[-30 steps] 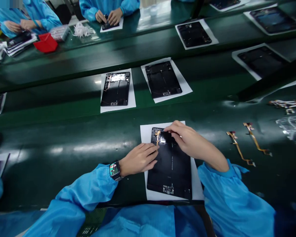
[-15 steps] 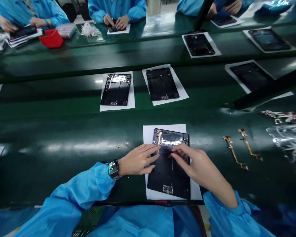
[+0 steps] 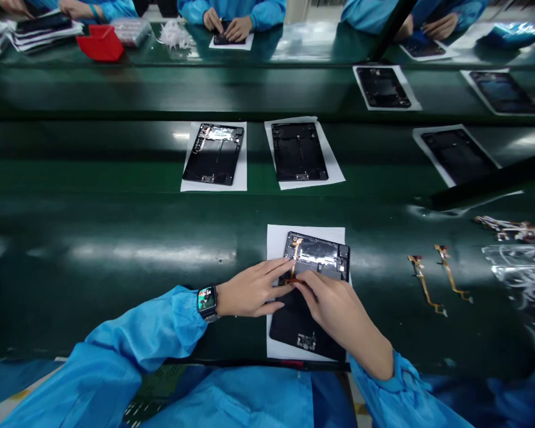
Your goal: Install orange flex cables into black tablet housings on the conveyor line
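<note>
Strain on the orange flex cable (image 3: pixel 294 261) is the risk: the right hand (image 3: pixel 339 312) pinches its lower end, while the left hand (image 3: pixel 249 291), fingers loosely spread, steadies the tablet shell (image 3: pixel 294 324) lying near centre on white paper (image 3: pixel 276 238). A skewed press could crease the cable.

Black tablet shell (image 3: pixel 314 261) flat on white sheet; orange flex cable (image 3: pixel 295 258) upper-left

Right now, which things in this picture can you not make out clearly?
Head view:
- Lower end of the orange flex cable: hidden under the left hand and right hand.
- Middle of the black panel: covered by the right hand.
- Watch face: too small to read.
- Co-workers: cut off by the top edge.
</note>
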Demonstrator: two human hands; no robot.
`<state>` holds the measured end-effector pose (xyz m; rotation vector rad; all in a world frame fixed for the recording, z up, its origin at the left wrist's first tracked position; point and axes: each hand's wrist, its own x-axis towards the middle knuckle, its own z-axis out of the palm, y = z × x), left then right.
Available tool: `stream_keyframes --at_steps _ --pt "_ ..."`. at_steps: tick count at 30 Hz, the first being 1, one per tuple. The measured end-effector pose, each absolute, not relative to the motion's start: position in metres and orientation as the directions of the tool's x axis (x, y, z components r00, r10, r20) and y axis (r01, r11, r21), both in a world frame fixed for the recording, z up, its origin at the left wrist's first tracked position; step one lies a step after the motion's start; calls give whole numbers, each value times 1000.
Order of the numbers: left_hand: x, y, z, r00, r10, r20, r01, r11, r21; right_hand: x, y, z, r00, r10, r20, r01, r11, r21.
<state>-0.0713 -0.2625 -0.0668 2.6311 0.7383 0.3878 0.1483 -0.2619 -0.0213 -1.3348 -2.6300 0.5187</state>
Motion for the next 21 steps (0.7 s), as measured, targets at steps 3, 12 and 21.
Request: stream_keyframes --at_steps 3,12,21 --pt "-72 -263 -68 829 534 165 423 -793 439 146 -261 -23 -609 792 -25 751 567 -337" --pt "-72 -264 -70 832 531 164 405 -782 474 136 -269 -32 -596 800 74 740 583 -336" --pt "-73 -263 -69 833 528 165 402 -782 475 131 -281 -38 -556 812 175 727 578 -371"
